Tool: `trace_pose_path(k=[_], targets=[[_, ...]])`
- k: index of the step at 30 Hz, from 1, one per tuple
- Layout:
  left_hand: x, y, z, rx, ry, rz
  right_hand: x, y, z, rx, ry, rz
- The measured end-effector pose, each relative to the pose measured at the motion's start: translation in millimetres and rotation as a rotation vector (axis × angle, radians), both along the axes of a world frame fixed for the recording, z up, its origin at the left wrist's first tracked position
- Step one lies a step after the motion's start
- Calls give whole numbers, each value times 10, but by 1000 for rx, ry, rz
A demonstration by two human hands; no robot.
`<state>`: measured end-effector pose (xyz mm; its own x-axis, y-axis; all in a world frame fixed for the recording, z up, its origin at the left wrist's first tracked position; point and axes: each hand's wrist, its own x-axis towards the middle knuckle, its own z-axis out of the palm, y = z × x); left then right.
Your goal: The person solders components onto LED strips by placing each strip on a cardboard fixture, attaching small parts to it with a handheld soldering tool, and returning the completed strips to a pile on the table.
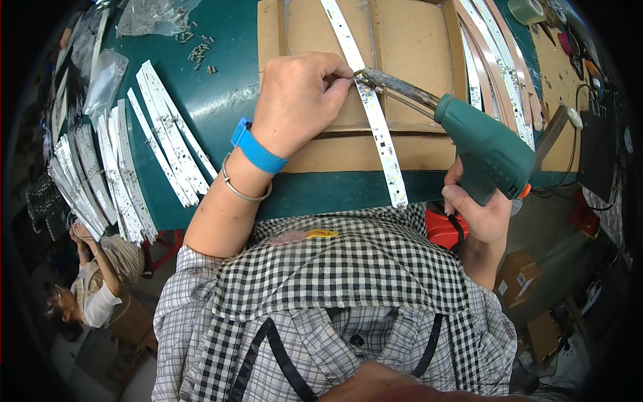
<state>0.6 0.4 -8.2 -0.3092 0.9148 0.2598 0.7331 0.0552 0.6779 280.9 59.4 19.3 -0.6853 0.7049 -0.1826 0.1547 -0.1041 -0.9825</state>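
Observation:
My right hand [483,213] grips the handle of a green soldering gun [487,146] with a dark metal nose. Its tip touches, or nearly touches, a white LED strip board [383,144] dotted with small components. The board slants across a shallow cardboard tray [375,153], its near end jutting past the tray's front edge. My left hand [305,94], wearing a blue wristband [262,151] and a bangle, pinches thumb and forefinger together beside the board, right by the iron's tip. Whatever is between those fingertips is too small to make out.
Bundles of LED strip boards [167,134] lie on the green table at left. Small metal parts [198,53] are scattered near a plastic bag [151,17]. More strips [492,60] lie right of the tray, by a tape roll [526,11]. Another person [100,281] sits at far left.

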Motion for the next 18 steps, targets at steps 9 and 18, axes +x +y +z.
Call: trace_pose_path(k=[9,18], targets=[[13,-8,11,-1,-21,5,23,111,60,-141,239,-137],[-6,-15,13,14,-25,6,6,111,80,-83,230,-209]])
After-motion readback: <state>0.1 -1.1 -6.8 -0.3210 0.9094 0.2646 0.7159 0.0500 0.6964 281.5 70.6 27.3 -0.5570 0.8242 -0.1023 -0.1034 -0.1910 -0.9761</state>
